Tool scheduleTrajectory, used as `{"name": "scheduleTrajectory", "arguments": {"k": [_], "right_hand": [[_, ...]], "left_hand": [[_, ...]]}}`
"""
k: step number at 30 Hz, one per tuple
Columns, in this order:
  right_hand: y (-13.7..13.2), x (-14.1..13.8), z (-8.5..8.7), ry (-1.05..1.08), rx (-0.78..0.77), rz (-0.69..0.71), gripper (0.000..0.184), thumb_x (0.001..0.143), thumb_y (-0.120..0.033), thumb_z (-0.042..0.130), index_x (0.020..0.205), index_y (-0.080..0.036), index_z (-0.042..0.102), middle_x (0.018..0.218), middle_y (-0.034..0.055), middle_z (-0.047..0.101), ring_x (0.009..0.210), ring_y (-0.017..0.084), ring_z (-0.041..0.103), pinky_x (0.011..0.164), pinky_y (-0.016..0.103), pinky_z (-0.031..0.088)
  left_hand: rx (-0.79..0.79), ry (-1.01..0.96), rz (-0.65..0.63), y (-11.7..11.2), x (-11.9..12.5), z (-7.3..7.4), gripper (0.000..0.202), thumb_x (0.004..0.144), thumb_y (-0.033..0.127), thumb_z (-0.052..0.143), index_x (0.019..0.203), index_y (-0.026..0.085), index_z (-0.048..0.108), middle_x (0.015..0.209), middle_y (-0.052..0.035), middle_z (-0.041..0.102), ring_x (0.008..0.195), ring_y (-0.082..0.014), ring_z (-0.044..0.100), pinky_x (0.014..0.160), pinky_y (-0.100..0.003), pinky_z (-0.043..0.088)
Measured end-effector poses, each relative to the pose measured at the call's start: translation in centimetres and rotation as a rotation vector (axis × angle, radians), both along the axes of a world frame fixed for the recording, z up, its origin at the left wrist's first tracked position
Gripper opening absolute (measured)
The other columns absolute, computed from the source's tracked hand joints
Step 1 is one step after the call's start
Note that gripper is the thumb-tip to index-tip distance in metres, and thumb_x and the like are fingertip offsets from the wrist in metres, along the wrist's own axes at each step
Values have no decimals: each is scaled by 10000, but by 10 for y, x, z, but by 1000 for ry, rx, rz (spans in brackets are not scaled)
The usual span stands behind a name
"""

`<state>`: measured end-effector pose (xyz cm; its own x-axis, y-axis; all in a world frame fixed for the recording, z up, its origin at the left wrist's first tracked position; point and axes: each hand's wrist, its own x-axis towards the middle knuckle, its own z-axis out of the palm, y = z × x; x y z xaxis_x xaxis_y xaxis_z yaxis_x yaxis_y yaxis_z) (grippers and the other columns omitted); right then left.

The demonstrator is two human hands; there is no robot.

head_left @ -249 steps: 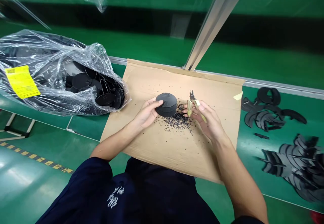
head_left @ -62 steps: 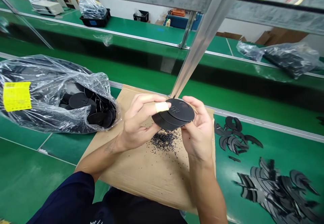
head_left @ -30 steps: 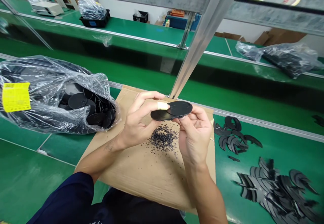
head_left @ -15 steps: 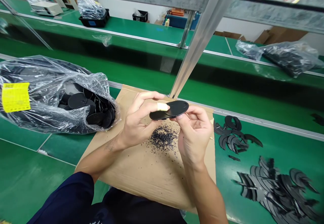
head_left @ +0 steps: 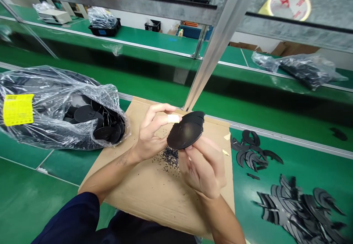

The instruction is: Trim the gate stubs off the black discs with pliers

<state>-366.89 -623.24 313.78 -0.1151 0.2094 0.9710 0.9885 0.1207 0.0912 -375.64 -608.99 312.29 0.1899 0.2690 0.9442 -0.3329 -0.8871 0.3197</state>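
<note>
A thin black oval plastic piece (head_left: 185, 133), with a step across its upper part, is held tilted over the cardboard sheet (head_left: 143, 196). My right hand (head_left: 204, 165) is closed on its lower right edge, fingers blurred by motion. My left hand (head_left: 154, 133) pinches its left edge; a pale wrap (head_left: 173, 119) covers one of its fingers. Beneath the hands lies a scatter of small black bits (head_left: 170, 157), partly hidden by the right hand.
At left, an open clear plastic bag (head_left: 49, 126) holds black oval pieces (head_left: 85, 114). Curved black pieces (head_left: 303, 207) are heaped at right, with a smaller pile (head_left: 252, 152) behind. A metal post (head_left: 209, 49) rises beyond the cardboard. A tape roll (head_left: 289, 4) sits on the shelf.
The black oval piece has turned from nearly edge-on to showing its broad face. My right hand has rotated and moved lower and left under it; my left hand has shifted little.
</note>
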Motion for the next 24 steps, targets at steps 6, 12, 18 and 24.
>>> {"name": "scheduleTrajectory", "arguments": {"k": [6, 12, 18, 24], "right_hand": [[-3, 1, 0, -54, -13, 2, 320, 815, -28, 750, 1065, -227, 735, 1134, 74, 770, 1034, 225, 735, 768, 358, 706], [-4, -3, 3, -13, -49, -1, 374, 813, -8, 736, 1123, -216, 729, 1146, 79, 764, 1061, 233, 729, 790, 370, 700], [12, -8, 11, 396, 95, 145, 344, 819, -27, 719, 1066, -267, 709, 943, 18, 748, 854, 191, 727, 716, 365, 648], [17, -12, 14, 640, 69, 205, 222, 841, -66, 719, 965, -247, 691, 884, 14, 716, 819, 174, 689, 686, 343, 611]], "left_hand": [[-1, -12, -26, -5, 0, -1, 246, 936, 342, 748, 1142, 230, 672, 1175, -94, 654, 1063, -206, 656, 892, -387, 612], [1, -3, -44, -8, -1, -1, 211, 929, 292, 753, 1124, 241, 693, 1197, -96, 637, 1046, -198, 654, 886, -385, 620], [14, -14, -39, -5, 0, -1, 267, 895, 225, 775, 1146, 224, 683, 1184, -89, 646, 1048, -195, 652, 888, -377, 615], [-4, 30, -2, -6, 0, -2, 179, 944, 222, 692, 1123, 229, 674, 1154, -83, 661, 1078, -215, 653, 906, -419, 618]]}}
